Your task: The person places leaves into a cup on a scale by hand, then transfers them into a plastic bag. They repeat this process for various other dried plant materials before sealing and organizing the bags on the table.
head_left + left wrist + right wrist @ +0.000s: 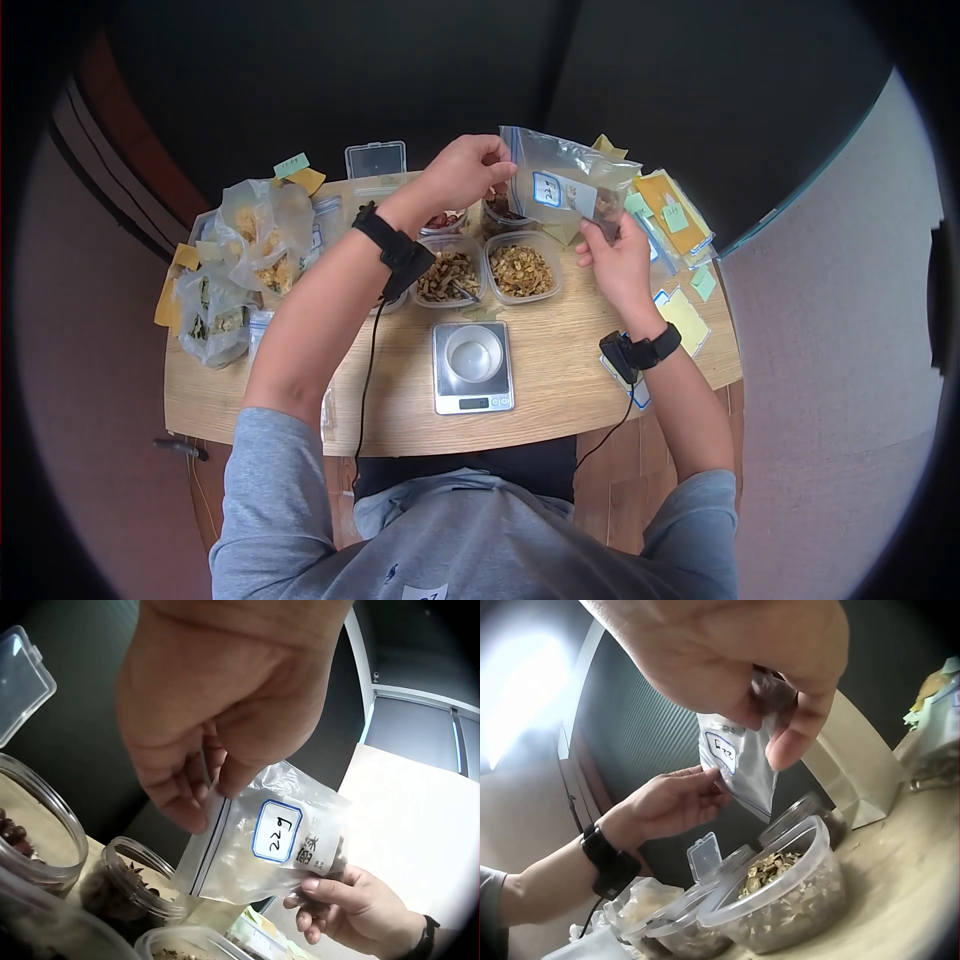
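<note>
A clear zip-lock bag (570,165) with a blue-framed label reading 22g is held up over the back of the table. My left hand (465,172) pinches its zip edge between thumb and fingers. At the opposite end, my right hand (618,262) grips the bag's corner, where brown dried pieces (339,859) are gathered. The bag lies tilted between both hands. Below it in the head view stand two plastic tubs of dried slices, a left tub (418,297) and a right tub (522,297). A round jar (127,859) holding star anise sits under the zip end.
A digital scale (444,392) bearing a white bowl (473,354) stands near the front edge. Bulging plastic bags (265,235) crowd the left side. Yellow packets (665,200) and sticky notes lie at right. A raised clear lid (376,160) stands at the back.
</note>
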The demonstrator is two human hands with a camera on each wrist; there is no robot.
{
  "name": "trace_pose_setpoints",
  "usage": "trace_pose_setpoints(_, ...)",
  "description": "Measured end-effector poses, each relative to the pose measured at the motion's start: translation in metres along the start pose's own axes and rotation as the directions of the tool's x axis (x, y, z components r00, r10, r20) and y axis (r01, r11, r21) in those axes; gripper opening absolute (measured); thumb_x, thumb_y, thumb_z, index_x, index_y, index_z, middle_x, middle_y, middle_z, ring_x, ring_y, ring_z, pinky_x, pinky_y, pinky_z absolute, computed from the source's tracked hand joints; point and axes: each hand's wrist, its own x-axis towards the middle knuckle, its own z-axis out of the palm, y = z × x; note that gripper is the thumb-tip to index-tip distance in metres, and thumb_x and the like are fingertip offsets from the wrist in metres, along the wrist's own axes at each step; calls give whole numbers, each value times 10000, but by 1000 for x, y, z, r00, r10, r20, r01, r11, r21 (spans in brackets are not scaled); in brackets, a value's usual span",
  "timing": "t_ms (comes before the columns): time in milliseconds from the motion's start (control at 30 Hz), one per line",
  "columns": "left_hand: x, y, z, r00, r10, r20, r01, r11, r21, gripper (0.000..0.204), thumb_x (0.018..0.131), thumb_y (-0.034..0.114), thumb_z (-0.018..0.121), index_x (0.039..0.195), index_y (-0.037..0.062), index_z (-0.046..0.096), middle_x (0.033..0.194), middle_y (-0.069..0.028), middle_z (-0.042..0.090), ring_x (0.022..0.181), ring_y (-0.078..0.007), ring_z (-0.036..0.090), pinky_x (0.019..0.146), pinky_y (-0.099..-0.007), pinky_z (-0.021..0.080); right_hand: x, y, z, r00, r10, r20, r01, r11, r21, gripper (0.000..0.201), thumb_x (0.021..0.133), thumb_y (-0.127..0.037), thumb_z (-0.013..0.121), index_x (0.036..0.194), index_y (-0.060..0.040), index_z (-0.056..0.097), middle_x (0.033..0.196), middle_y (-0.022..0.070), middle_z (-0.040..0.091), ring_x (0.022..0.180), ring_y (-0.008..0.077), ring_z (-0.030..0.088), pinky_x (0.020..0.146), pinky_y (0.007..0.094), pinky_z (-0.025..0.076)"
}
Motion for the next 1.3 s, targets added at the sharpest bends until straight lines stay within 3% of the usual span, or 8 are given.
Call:
trace_pose_setpoints(300,27,-39,4,990,-141,0,140,986,-93,164,1084,141,633,1031,-12,655,953,-92,737,879,-172,752,774,-315,657,16,-6,8,999,-5,53,13,989,-148,288,996,-78,707,1245,37,621,1026,129,753,768,154,733,618,291,597)
trace_pose_setpoints(400,25,-37,2,974,-227,-23,224,969,-101,167,1084,126,619,1043,-33,651,966,-117,739,869,-199,774,750,-321,669,21,-5,9,998,-63,23,65,994,-82,337,993,-57,692,1289,52,575,1071,153,743,837,167,740,660,296,606)
trace_pose_setpoints(500,28,-40,0,963,-268,-30,260,952,-162,179,1087,116,597,1051,-53,640,970,-138,741,866,-221,784,744,-332,681,31,5,3,985,-163,56,171,962,-215,355,999,-38,666,1314,67,540,1104,165,730,886,188,747,719,312,621)
trace_pose_setpoints(700,29,-41,2,944,-325,-45,309,927,-213,194,1097,99,556,1072,-83,617,982,-183,740,860,-254,786,744,-347,691,35,-11,3,987,-157,34,160,979,-124,239,1016,-10,617,1242,64,599,1086,176,742,925,227,779,768,330,630)
trace_pose_setpoints(900,38,-51,5,924,-378,-49,350,893,-284,185,1090,60,532,1056,-106,606,990,-228,741,840,-303,796,732,-373,701,40,-39,13,955,-297,-21,272,897,-349,132,1015,-75,664,1059,32,725,925,174,771,860,237,786,725,364,603)
trace_pose_setpoints(1000,38,-50,6,913,-399,-78,367,892,-264,283,1102,89,511,1088,-152,659,1003,-235,759,826,-310,805,685,-357,692,49,-35,18,941,-338,18,315,854,-415,108,980,-76,693,1015,10,749,905,185,759,833,308,766,731,422,583)
trace_pose_setpoints(1067,39,-51,6,920,-387,-54,361,894,-264,168,1074,39,543,1058,-116,607,987,-250,745,837,-316,798,730,-373,704,54,-36,22,868,-494,60,461,753,-469,95,945,-56,702,993,10,750,916,196,754,830,377,736,758,455,573)
trace_pose_setpoints(1300,42,-52,9,913,-401,-78,375,897,-233,300,1102,79,502,1090,-161,681,1011,-236,769,828,-308,806,682,-354,693,62,-39,29,886,-453,101,444,764,-467,78,935,-51,701,968,14,730,917,204,747,855,394,730,767,463,568)
